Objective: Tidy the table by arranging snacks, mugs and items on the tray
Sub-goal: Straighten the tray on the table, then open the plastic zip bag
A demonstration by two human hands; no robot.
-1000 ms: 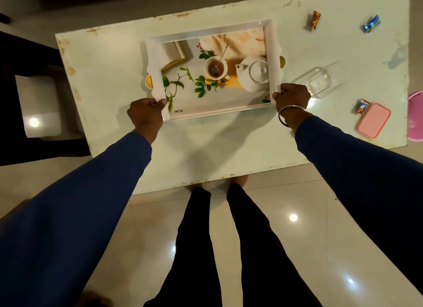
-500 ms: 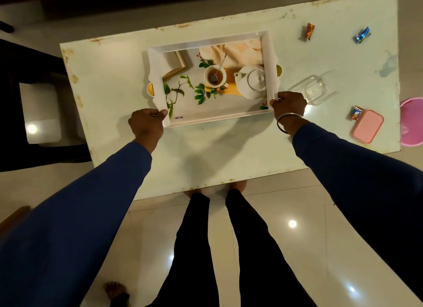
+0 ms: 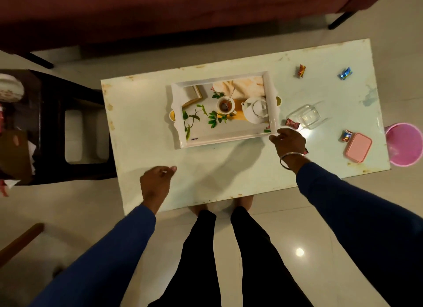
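The tray (image 3: 225, 139) lies flat on the desk (image 3: 146, 128), a little left of its middle. It carries nothing real yet; the teapot, cup and leaves on it look like a printed picture on its floor.

The right hand (image 3: 289, 142) is at the near right corner of the tray. Its fingertips seem to touch the rim there, but I cannot tell if they pinch it or only rest on it. The left hand (image 3: 155, 183) hovers above the near part of the desk, well apart from the tray, with fingers loosely curled and holding nothing.

The things to collect are all on the right side. A red sweet (image 3: 292, 123) lies just beside the right edge of the tray, and a clear glass mug (image 3: 307, 116) lies near it, apparently on its side. Two more sweets, an orange one (image 3: 301, 71) and a blue one (image 3: 345, 73), are at the far side. A fourth sweet (image 3: 346, 135) touches a pink box (image 3: 358, 147) close to the right edge.

What could go wrong, in my judgement:
- The glass mug may roll if a reaching hand bumps it, because it seems not to stand upright.
- The pink box is close to the desk edge, above a pink bucket (image 3: 405, 144); a careless push may drop it.
- If the tray is pushed further right, its rim may sweep the red sweet against the mug.
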